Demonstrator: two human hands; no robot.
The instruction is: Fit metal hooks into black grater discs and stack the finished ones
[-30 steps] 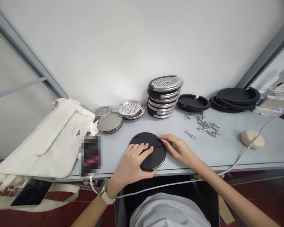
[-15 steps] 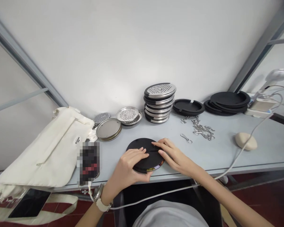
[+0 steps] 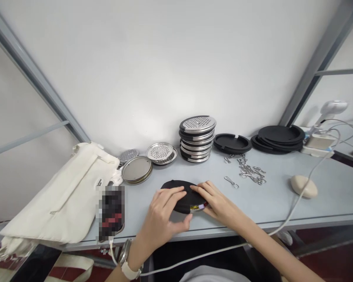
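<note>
Showing a matte black top and a glossy, multicoloured edge, the round disc (image 3: 191, 199) sits near the front of the smooth grey counter (image 3: 261, 203), before a plain white wall (image 3: 164, 58). The left grip (image 3: 164, 209) is loose, fingertips on top, thumb apart; the right grip (image 3: 216, 201) clasps the right edge, fingers bent.

there are two hands (image 3: 161, 213), one white bag (image 3: 57, 196), one tall disc stack (image 3: 198, 140), one wristwatch (image 3: 125, 251).
</note>
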